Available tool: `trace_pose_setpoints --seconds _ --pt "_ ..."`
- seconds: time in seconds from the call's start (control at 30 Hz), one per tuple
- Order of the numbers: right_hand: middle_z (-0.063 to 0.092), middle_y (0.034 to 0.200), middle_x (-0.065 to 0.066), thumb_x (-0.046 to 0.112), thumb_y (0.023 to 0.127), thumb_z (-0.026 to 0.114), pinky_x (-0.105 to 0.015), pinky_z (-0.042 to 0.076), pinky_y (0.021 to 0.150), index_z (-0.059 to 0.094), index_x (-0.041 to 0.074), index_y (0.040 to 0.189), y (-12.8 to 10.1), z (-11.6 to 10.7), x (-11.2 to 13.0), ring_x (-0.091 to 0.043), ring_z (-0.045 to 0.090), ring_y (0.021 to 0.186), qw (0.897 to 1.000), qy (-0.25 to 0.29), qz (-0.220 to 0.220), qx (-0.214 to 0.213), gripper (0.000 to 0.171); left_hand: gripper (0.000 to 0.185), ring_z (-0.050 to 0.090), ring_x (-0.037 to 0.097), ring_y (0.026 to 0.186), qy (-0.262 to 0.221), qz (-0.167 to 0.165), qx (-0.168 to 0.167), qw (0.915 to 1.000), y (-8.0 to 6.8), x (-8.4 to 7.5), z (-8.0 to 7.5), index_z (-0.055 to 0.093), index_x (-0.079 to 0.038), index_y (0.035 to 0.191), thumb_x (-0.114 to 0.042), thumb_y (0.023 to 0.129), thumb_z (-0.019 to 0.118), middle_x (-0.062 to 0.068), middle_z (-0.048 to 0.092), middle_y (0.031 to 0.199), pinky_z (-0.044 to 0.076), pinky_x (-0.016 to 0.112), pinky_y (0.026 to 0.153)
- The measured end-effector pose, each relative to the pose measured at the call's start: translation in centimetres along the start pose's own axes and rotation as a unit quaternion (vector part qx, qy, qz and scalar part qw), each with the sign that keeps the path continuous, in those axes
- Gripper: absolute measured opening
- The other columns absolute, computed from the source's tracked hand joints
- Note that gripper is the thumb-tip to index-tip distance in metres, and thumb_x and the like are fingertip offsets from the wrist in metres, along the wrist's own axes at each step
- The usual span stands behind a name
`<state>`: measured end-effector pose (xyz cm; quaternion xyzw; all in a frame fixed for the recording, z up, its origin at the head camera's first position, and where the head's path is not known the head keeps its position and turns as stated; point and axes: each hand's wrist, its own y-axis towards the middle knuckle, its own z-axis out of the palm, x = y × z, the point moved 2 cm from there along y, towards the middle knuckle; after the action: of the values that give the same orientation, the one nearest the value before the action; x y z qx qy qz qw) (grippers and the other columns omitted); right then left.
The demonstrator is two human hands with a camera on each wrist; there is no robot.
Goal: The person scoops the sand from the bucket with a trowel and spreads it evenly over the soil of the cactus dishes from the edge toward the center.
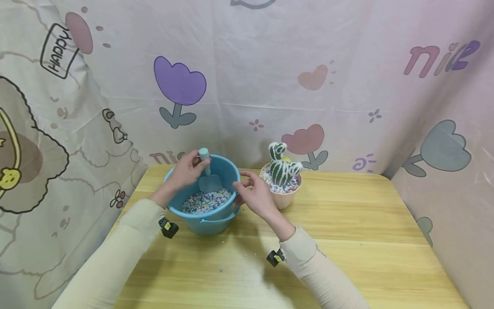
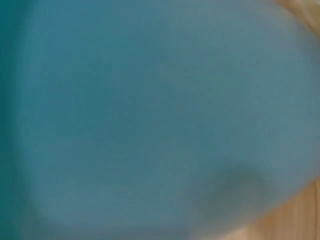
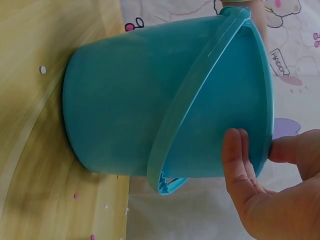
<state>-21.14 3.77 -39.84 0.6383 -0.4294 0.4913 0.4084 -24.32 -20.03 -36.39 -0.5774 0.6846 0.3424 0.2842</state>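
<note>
Bucket (image 1: 210, 223): round, smooth blue plastic, standing on the wooden table (image 1: 347, 240), part-filled with fine pastel gravel (image 1: 206, 201). Left hand (image 1: 189, 169) curls round the stubby handle of a small blue scoop (image 1: 208, 180), blade down near the gravel. Right hand (image 1: 256, 193) pinches the bucket rim, thumb inside, fingers (image 3: 235, 160) flat against the outer wall. Just beside it on the right, a pink pot (image 1: 283, 198) with a ribbed green cactus (image 1: 283, 167). Stray grains (image 1: 231, 257) dot the tabletop.
</note>
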Motion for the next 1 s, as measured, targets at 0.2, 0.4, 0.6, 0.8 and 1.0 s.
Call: trace_pose_setpoints --seconds 0.2,0.4,0.6,0.8,1.0 --pt "0.076 0.097 -0.025 0.014 0.103 0.068 -0.037 0.067 0.056 0.054 0.0 0.146 0.1 0.3 0.3 -0.035 0.076 0.063 1.0 0.003 0.003 -0.001 0.047 0.034 0.065 0.041 0.118 0.039 -0.005 0.016 0.9991 -0.4 0.1 0.4 0.06 0.001 0.134 -0.025 0.113 0.052 0.026 0.069 0.13 0.056 0.059 0.102" --pt "0.073 0.101 -0.031 0.011 0.103 0.065 -0.045 0.068 0.06 0.052 -0.001 0.146 -0.1 0.4 0.6 -0.034 0.076 0.063 1.0 0.004 0.012 -0.007 0.047 0.031 0.059 0.031 0.093 0.065 -0.013 0.028 0.9974 -0.4 0.5 0.7 0.061 0.001 0.129 -0.024 0.113 0.05 0.021 0.067 0.109 0.051 0.04 0.08" --pt "0.073 0.1 -0.031 0.01 0.103 0.065 -0.047 0.068 0.061 0.052 -0.002 0.146 0.0 0.5 0.5 -0.03 0.075 0.061 1.0 0.004 0.013 -0.009 0.047 0.031 0.057 0.026 0.088 0.061 -0.02 0.052 0.9965 -0.4 0.9 0.9 0.063 0.003 0.127 -0.022 0.113 0.05 0.02 0.068 0.108 0.045 0.032 0.073" --pt "0.074 0.096 -0.026 0.009 0.103 0.065 -0.048 0.068 0.061 0.051 -0.002 0.146 -0.3 0.6 0.6 -0.032 0.075 0.06 1.0 0.008 0.019 -0.007 0.046 0.036 0.066 0.034 0.107 0.03 -0.039 0.072 0.9961 -0.2 1.4 0.8 0.063 0.004 0.13 -0.025 0.114 0.049 0.023 0.071 0.121 0.059 0.045 0.091" --pt "0.074 0.096 -0.025 0.007 0.102 0.065 -0.05 0.068 0.062 0.05 -0.001 0.147 -0.3 0.7 0.8 -0.03 0.074 0.059 1.0 0.008 0.026 -0.011 0.048 0.037 0.065 0.043 0.123 -0.033 -0.056 0.094 0.9935 0.1 1.5 0.6 0.061 0.011 0.126 -0.021 0.115 0.046 0.03 0.068 0.126 0.059 0.055 0.106"
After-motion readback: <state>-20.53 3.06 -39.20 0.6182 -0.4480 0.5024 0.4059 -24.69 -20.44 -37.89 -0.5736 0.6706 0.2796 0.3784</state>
